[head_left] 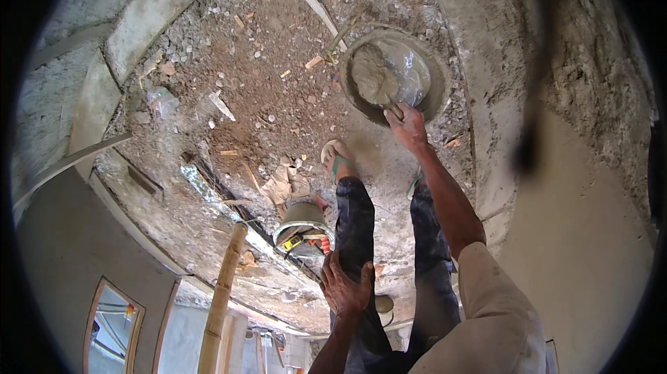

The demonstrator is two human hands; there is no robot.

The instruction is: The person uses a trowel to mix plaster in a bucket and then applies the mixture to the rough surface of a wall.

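Note:
My right hand (408,126) is closed around the handle of a trowel (396,109) at the near rim of a round basin (438,89). Wet grey mortar (372,74) is heaped in the basin's left half, and the trowel's blade is hard to make out against it. Scraped, shiny bottom shows on the basin's right side. My left hand (345,287) lies on my left leg near the knee, fingers spread and holding nothing.
Left of my legs stands a bucket (303,218) with a yellow tape measure (292,242) and other tools. A bamboo pole (222,297) rises at lower left. Rubble, wood scraps and crumpled paper (283,183) litter the dirt floor; a rough wall (590,75) is on the right.

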